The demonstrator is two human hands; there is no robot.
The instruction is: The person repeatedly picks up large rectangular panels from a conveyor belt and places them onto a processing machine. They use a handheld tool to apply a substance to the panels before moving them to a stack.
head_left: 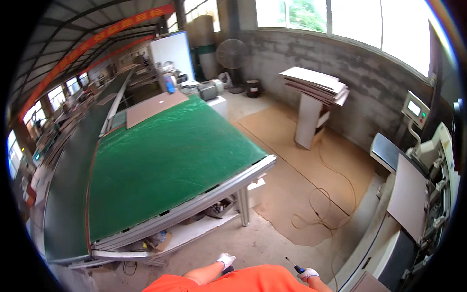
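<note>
Low in the head view, my left hand [226, 259] wears a white glove and hangs in front of my orange clothing, its fingers curled closed. A small dark shape [228, 269] shows just under it; whether the hand holds anything cannot be made out. Further right, my gloved right hand [307, 275] is closed around a tool [297, 267] with a blue-and-black handle and a thin shaft pointing up and left. The green-topped table [175, 170] stands ahead of my left hand, apart from it.
A brown board [155, 108] lies on the table's far end. To the right stands a machine with a screen [415, 109] and a panel [408, 197]. A thin hose [352, 190] loops over brown floor sheets [292, 194]. Stacked boards [316, 82] rest by the wall, near a fan [230, 53].
</note>
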